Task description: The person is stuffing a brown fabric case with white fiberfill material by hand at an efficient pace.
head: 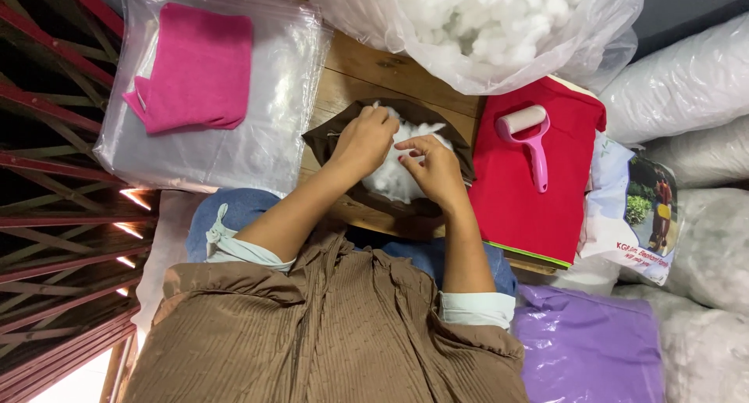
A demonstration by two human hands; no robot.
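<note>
I am looking down at a wooden table [367, 75] that is standing between many soft bags. On my left, dark red metal bars [55, 177] are running along the edge. On the table, a clear plastic bag [257, 130] is lying flat, and a folded pink cloth [195, 67] is resting on it. At the top, a big clear sack of white stuffing [484, 21] is sitting open. On the right, a red fabric piece [530, 200] is lying with a pink lint roller [529, 138] on top. Just beside it, a white package with a colourful picture label [640, 208] is lying partly under the red fabric. Below it, a purple plastic bag [585, 344] is lying, and white filled sacks [694, 83] are piling up along the right side.

In the middle, a brown fabric cover [328, 142] is lying open with white stuffing [390, 177] inside. My left hand [363, 142] is pinching the cover's upper edge with fingers together. My right hand [433, 169] is pressing on the stuffing, fingers slightly curled; I cannot tell if it is gripping anything.
</note>
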